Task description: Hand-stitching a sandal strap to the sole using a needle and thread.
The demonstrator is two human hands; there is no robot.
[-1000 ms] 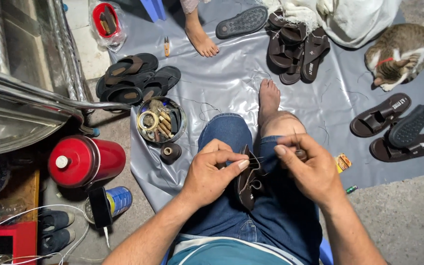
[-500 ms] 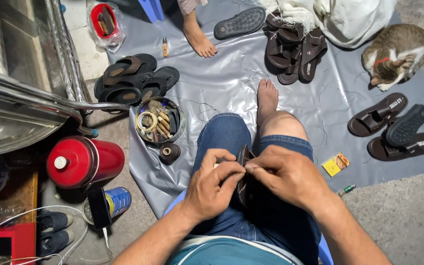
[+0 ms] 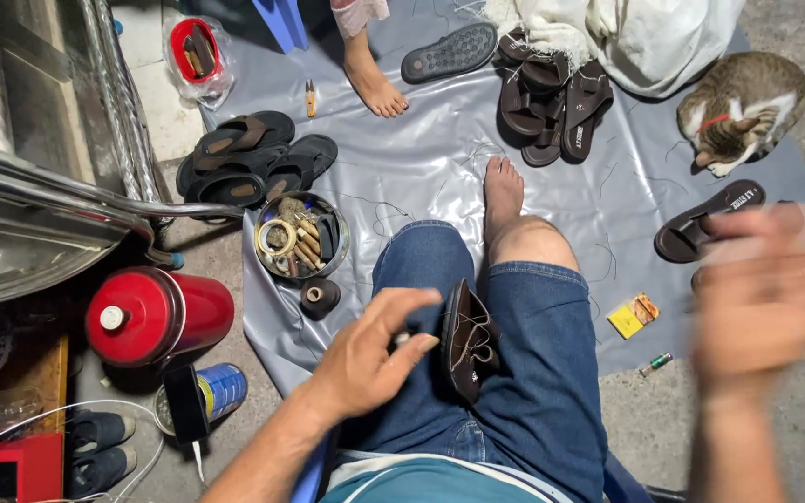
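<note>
Both hands have left the brown sandal (image 3: 466, 340): right hand (image 3: 758, 293) swings out blurred, grip unreadable; left hand (image 3: 370, 359) open, empty; stitching looks unfinished.

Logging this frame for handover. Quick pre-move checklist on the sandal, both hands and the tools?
1. Brown sandal held in place: ok, wedged on edge between the thighs, thread visible on it.
2. Left hand on the work: ok, open, fingertips beside the sandal; actual contact cannot tell.
3. Right hand position: not ok, raised away from the sandal and motion-blurred.
4. Anything held in the right hand: cannot tell, blur hides the fingers.
5. Tool bowl within reach: ok, on the grey sheet by the left knee, thread spool next to it.
6. Cat clear of the work: ok, lying at the sheet's far right edge.
</note>
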